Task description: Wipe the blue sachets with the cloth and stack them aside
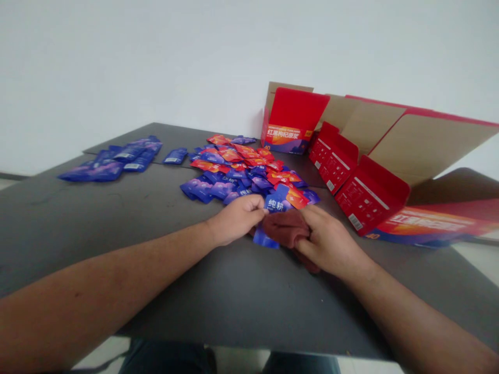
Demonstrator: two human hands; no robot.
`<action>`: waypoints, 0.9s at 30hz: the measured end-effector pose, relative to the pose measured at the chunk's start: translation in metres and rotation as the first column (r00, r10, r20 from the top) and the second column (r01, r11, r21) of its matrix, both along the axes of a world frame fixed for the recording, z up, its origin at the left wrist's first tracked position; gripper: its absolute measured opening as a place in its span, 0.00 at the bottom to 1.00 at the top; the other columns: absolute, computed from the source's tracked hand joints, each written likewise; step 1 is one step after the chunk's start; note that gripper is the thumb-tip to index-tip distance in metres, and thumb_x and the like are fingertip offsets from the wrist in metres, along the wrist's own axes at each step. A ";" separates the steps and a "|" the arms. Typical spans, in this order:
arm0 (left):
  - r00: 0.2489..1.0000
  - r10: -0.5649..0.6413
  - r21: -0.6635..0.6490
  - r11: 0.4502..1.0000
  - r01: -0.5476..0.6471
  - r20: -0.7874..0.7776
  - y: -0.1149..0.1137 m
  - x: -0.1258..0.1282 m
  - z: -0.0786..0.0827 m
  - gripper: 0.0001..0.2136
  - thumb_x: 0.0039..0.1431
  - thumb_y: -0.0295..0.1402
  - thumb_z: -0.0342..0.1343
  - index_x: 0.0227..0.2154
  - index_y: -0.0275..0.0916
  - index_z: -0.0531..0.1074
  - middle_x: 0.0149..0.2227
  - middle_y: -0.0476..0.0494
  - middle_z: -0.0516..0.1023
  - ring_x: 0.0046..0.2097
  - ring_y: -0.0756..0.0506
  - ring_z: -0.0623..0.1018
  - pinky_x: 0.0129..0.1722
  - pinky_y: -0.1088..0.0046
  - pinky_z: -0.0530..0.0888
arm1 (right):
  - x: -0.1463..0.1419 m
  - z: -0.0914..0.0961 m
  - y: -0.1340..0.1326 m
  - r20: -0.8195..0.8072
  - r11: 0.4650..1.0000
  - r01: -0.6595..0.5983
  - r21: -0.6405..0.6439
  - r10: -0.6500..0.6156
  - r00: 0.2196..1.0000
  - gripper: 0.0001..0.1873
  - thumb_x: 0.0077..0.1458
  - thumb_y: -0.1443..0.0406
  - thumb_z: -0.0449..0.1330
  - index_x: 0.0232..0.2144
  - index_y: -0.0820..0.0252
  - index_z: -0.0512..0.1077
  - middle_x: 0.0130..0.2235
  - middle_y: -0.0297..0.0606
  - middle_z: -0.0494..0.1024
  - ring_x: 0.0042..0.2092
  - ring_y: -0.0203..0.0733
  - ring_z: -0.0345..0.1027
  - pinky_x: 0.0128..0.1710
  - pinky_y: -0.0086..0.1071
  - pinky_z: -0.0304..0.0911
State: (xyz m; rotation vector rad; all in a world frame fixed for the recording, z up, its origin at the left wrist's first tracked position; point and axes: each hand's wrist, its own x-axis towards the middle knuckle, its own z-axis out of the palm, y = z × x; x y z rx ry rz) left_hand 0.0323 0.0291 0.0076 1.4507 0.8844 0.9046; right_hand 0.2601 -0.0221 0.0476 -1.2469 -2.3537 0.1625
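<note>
Between thumb and fingers my left hand (242, 215) pinches the left edge of a blue pouch (276, 201) with white lettering, held upright above the table. My right hand (329, 239) is closed on a folded reddish-brown cloth (287, 227), which lies against the pouch and covers part of its front. The pouch's lower end shows below the cloth. Just beyond my hands spreads a heap of blue and red-orange pouches (237, 169).
Several blue pouches (128, 158) lie overlapped at the left of the dark table (117, 218). A single blue pouch (175, 156) sits nearer the heap. On the right are an open red carton (288, 124), two red boxes (368, 195) and a large open carton (440, 223).
</note>
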 end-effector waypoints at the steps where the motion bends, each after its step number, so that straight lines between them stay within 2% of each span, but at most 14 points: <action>1: 1.000 -0.002 -0.017 1.000 0.003 0.007 0.000 0.000 -0.001 0.10 0.61 0.37 0.58 0.30 0.40 0.63 0.24 0.55 0.66 0.24 0.53 0.69 0.23 0.78 0.66 | 0.001 0.000 0.001 -0.030 0.998 0.059 0.027 -0.058 0.998 0.07 0.53 0.69 0.61 0.35 0.56 0.69 0.37 0.37 0.74 0.40 0.45 0.70 0.39 0.36 0.64; 2: 1.000 0.000 -0.020 1.000 0.000 0.007 0.000 0.000 -0.002 0.10 0.61 0.37 0.58 0.30 0.40 0.63 0.24 0.55 0.66 0.24 0.52 0.69 0.23 0.78 0.66 | 0.001 -0.001 0.001 -0.042 0.996 0.085 0.024 -0.084 0.996 0.06 0.53 0.69 0.62 0.36 0.56 0.70 0.37 0.37 0.74 0.41 0.45 0.70 0.40 0.36 0.65; 3: 1.000 0.006 -0.009 1.000 -0.006 0.002 0.000 0.000 -0.002 0.10 0.61 0.37 0.58 0.30 0.40 0.63 0.24 0.55 0.66 0.24 0.53 0.68 0.23 0.78 0.65 | 0.000 -0.001 0.001 -0.039 0.998 0.060 0.009 -0.059 0.997 0.07 0.53 0.69 0.61 0.36 0.56 0.70 0.37 0.37 0.74 0.41 0.45 0.70 0.40 0.36 0.65; 6: 0.999 0.027 0.047 0.999 -0.026 -0.018 0.000 0.000 -0.002 0.12 0.61 0.37 0.59 0.28 0.40 0.63 0.24 0.56 0.64 0.24 0.54 0.64 0.22 0.79 0.61 | -0.004 0.000 -0.004 0.067 0.974 -0.186 -0.126 0.196 0.978 0.10 0.51 0.72 0.61 0.37 0.56 0.70 0.41 0.38 0.76 0.44 0.45 0.71 0.43 0.36 0.66; 7: 0.999 0.027 0.057 0.998 -0.026 -0.017 0.000 -0.001 -0.002 0.12 0.61 0.37 0.59 0.28 0.39 0.63 0.24 0.56 0.63 0.24 0.54 0.64 0.22 0.80 0.61 | -0.005 0.001 -0.005 0.085 0.969 -0.207 -0.139 0.220 0.972 0.09 0.51 0.72 0.60 0.36 0.56 0.70 0.41 0.38 0.75 0.43 0.45 0.71 0.42 0.36 0.65; 8: 1.000 0.023 0.056 0.998 -0.022 -0.016 0.000 0.000 -0.002 0.12 0.61 0.38 0.59 0.28 0.39 0.63 0.24 0.55 0.63 0.24 0.54 0.64 0.23 0.79 0.61 | -0.005 0.001 -0.005 0.083 0.973 -0.189 -0.130 0.200 0.976 0.09 0.51 0.72 0.60 0.36 0.56 0.70 0.41 0.38 0.75 0.43 0.45 0.70 0.42 0.35 0.65; 12: 1.000 0.009 0.009 1.000 -0.009 -0.015 0.000 0.000 -0.001 0.11 0.62 0.38 0.57 0.30 0.40 0.63 0.24 0.55 0.65 0.24 0.53 0.67 0.23 0.77 0.64 | -0.002 0.001 -0.003 -0.012 0.999 0.030 -0.023 -0.030 0.999 0.09 0.51 0.71 0.61 0.36 0.57 0.70 0.38 0.37 0.75 0.41 0.45 0.70 0.41 0.35 0.64; 14: 1.000 0.010 0.028 1.000 -0.010 -0.027 -0.001 0.000 -0.001 0.10 0.62 0.37 0.57 0.30 0.40 0.63 0.24 0.55 0.64 0.23 0.53 0.66 0.23 0.78 0.63 | -0.003 0.000 -0.003 0.001 0.999 -0.004 -0.044 0.004 1.000 0.09 0.51 0.71 0.61 0.36 0.57 0.70 0.38 0.37 0.75 0.41 0.45 0.71 0.41 0.35 0.64; 17: 0.998 0.009 0.087 0.996 -0.004 -0.056 -0.001 -0.002 0.001 0.11 0.62 0.37 0.59 0.29 0.39 0.64 0.25 0.55 0.65 0.25 0.54 0.64 0.24 0.78 0.61 | -0.005 0.002 -0.004 0.081 0.980 -0.153 -0.125 0.163 0.983 0.09 0.51 0.72 0.61 0.36 0.56 0.70 0.40 0.37 0.75 0.43 0.44 0.71 0.42 0.35 0.65; 18: 0.998 0.003 0.088 0.996 0.002 -0.058 -0.001 -0.002 0.001 0.11 0.62 0.37 0.59 0.29 0.39 0.64 0.25 0.55 0.65 0.25 0.54 0.65 0.24 0.78 0.62 | -0.005 0.002 -0.004 0.089 0.981 -0.147 -0.127 0.159 0.983 0.09 0.51 0.72 0.61 0.36 0.56 0.70 0.40 0.37 0.75 0.43 0.44 0.71 0.42 0.35 0.65; 22: 0.999 -0.020 0.019 1.000 0.020 -0.025 0.000 -0.002 -0.001 0.10 0.62 0.37 0.58 0.30 0.40 0.63 0.24 0.55 0.65 0.24 0.53 0.67 0.24 0.78 0.63 | -0.001 0.002 0.000 -0.002 0.997 0.071 -0.031 -0.071 0.997 0.09 0.52 0.70 0.61 0.37 0.56 0.70 0.38 0.37 0.75 0.41 0.45 0.71 0.40 0.36 0.64; 23: 1.000 -0.019 0.016 1.000 0.020 -0.025 0.000 -0.002 -0.001 0.10 0.62 0.37 0.58 0.30 0.40 0.63 0.24 0.55 0.65 0.24 0.53 0.67 0.24 0.78 0.64 | 0.000 0.002 0.001 -0.016 0.996 0.081 -0.028 -0.082 0.997 0.08 0.52 0.70 0.61 0.37 0.56 0.70 0.38 0.37 0.75 0.41 0.45 0.71 0.40 0.36 0.64; 27: 0.997 -0.013 0.090 0.996 0.019 -0.070 -0.001 -0.002 0.001 0.11 0.63 0.37 0.58 0.29 0.39 0.64 0.25 0.55 0.64 0.24 0.54 0.63 0.24 0.79 0.61 | -0.001 0.001 -0.001 0.050 0.986 -0.113 -0.122 0.120 0.991 0.08 0.52 0.71 0.61 0.36 0.56 0.70 0.40 0.37 0.76 0.43 0.44 0.71 0.42 0.35 0.65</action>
